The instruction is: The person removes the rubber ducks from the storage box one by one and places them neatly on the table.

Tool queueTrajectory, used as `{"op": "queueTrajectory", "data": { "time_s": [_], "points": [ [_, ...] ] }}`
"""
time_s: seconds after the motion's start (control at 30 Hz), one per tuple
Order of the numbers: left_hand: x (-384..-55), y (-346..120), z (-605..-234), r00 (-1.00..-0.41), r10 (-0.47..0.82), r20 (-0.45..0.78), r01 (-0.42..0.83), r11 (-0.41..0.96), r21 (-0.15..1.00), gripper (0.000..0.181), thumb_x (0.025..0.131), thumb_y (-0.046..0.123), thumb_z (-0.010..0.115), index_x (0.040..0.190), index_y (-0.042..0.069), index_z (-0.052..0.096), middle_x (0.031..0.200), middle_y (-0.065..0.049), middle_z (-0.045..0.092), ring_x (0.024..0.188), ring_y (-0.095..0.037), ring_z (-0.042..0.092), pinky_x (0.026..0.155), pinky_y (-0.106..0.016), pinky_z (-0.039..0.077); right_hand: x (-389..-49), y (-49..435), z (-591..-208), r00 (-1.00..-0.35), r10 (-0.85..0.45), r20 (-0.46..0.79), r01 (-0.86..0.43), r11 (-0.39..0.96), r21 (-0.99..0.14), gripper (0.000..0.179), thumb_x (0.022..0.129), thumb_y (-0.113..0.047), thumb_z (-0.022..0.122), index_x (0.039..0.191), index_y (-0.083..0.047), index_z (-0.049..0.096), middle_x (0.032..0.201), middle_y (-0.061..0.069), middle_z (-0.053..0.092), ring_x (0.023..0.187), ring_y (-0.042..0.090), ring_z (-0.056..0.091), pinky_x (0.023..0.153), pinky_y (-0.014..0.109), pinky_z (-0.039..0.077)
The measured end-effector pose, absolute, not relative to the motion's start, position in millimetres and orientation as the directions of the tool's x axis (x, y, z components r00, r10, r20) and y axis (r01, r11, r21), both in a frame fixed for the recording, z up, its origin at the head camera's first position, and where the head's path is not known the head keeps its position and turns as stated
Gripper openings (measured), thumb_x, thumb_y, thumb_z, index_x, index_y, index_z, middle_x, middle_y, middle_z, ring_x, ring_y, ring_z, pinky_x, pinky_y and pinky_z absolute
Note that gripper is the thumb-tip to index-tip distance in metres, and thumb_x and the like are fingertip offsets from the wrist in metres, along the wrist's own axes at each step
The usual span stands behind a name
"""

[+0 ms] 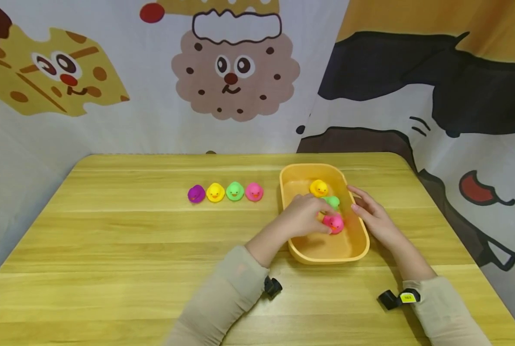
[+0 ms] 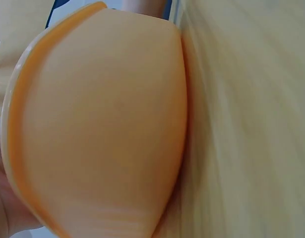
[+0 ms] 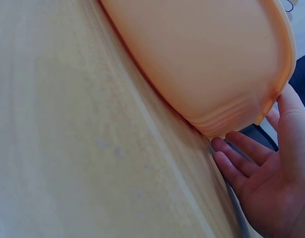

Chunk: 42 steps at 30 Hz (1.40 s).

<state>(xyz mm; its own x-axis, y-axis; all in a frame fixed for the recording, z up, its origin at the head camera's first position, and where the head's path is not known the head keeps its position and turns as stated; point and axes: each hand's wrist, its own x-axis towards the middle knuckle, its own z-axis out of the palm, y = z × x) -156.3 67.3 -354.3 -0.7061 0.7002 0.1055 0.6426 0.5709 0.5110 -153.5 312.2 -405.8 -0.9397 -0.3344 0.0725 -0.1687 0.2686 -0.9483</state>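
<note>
My left hand (image 1: 302, 216) reaches over the near-left rim into an orange plastic basin (image 1: 322, 250), its thumb and fingers pinching a pink rubber duck (image 1: 336, 224). Just beyond that, a green rubber duck (image 1: 333, 202) lies partly behind the fingers, and a yellow rubber duck (image 1: 319, 188) sits farther back in the basin. At the basin's right side rests my right hand (image 1: 376, 218). In the right wrist view its thumb touches the rim and its loosely extended fingers (image 3: 246, 146) lie against the outer wall. From the left wrist, the basin's outside hides the ducks.
Left of the basin, a purple duck (image 1: 196, 194), a yellow duck (image 1: 216, 192), a green duck (image 1: 235, 191) and a pink duck (image 1: 254, 192) stand in a row on the wooden table (image 1: 131, 269). A printed cartoon curtain (image 1: 153, 129) hangs behind the table.
</note>
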Motion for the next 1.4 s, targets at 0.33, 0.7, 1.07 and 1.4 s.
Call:
{"op": "queueTrajectory", "data": {
  "time_s": [0.33,0.7,1.07,1.4],
  "points": [
    [-165,81,-356,-0.725,0.686,0.055,0.597,0.586,0.548,0.032,0.08,0.027,0.079,0.112,0.023,0.072,0.105,0.016,0.066,0.093,-0.004,0.055,0.084,-0.026,0.036,-153,312,-404,-0.941,-0.333,0.063,-0.164,0.283,-0.945,0.052,0.103,-0.02,0.043,0.151,-0.011,0.025,0.139,0.034,0.036,0.109,0.004,0.054,0.081,0.025,0.05],
    [-170,86,-362,-0.719,0.693,0.044,0.598,0.586,0.546,0.029,0.08,0.024,0.079,0.109,0.022,0.074,0.111,0.013,0.065,0.101,-0.006,0.054,0.088,-0.024,0.036,-153,313,-403,-0.941,-0.331,0.067,-0.168,0.288,-0.943,0.052,0.103,-0.019,0.043,0.151,-0.009,0.026,0.138,0.034,0.036,0.109,0.004,0.053,0.081,0.025,0.05],
    [-169,88,-363,-0.72,0.692,0.043,0.62,0.614,0.488,0.028,0.079,0.027,0.08,0.107,0.024,0.075,0.106,0.016,0.066,0.103,-0.007,0.052,0.087,-0.029,0.037,-154,312,-404,-0.941,-0.332,0.069,-0.168,0.28,-0.945,0.052,0.103,-0.019,0.043,0.151,-0.011,0.026,0.138,0.034,0.037,0.109,0.005,0.054,0.08,0.026,0.051],
    [-168,87,-363,-0.717,0.694,0.061,0.632,0.611,0.477,0.023,0.078,0.028,0.081,0.1,0.025,0.076,0.096,0.018,0.064,0.093,-0.005,0.05,0.085,-0.028,0.036,-155,312,-406,-0.941,-0.328,0.082,-0.181,0.284,-0.942,0.051,0.103,-0.019,0.043,0.151,-0.01,0.027,0.138,0.034,0.037,0.111,0.004,0.053,0.082,0.024,0.05]
  ]
}}
